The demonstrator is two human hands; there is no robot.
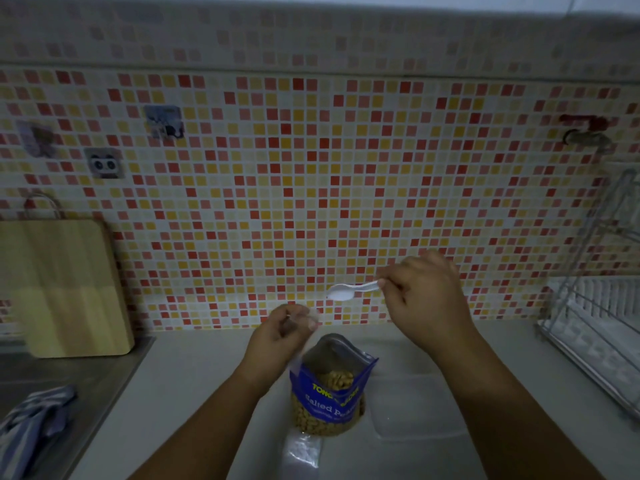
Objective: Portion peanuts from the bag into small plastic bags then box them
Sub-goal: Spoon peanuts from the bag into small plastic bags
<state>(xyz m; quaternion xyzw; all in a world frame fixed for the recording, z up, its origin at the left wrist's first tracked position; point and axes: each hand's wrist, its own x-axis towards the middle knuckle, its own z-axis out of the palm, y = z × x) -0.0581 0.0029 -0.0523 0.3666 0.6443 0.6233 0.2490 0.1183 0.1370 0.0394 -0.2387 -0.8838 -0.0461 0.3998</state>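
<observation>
- Head view, looking down: the peanut bag point(329, 389), blue and open at the top, stands on the pale surface point(194, 375) at lower centre of the frame, with peanuts showing in its mouth and through its clear lower part.
- The left hand point(280, 332) is raised just above and left of the bag's mouth, fingers curled around a small clear plastic bag point(306, 317); its contents cannot be made out.
- The right hand point(426, 299) is up at centre right, fingers pinching the handle of a white plastic spoon point(349, 291). The spoon's bowl points left, toward the small bag but apart from it.
- A clear plastic box point(415, 407) lies on the surface just right of the peanut bag.
- A stack of clear bags point(301, 452) lies at the bottom edge, just below the peanut bag.
- A wooden cutting board point(65, 285) leans against the tiled wall point(277, 168) at left, and a striped cloth point(31, 420) lies at lower left.
- A wire dish rack point(595, 306) stands at the right edge.
</observation>
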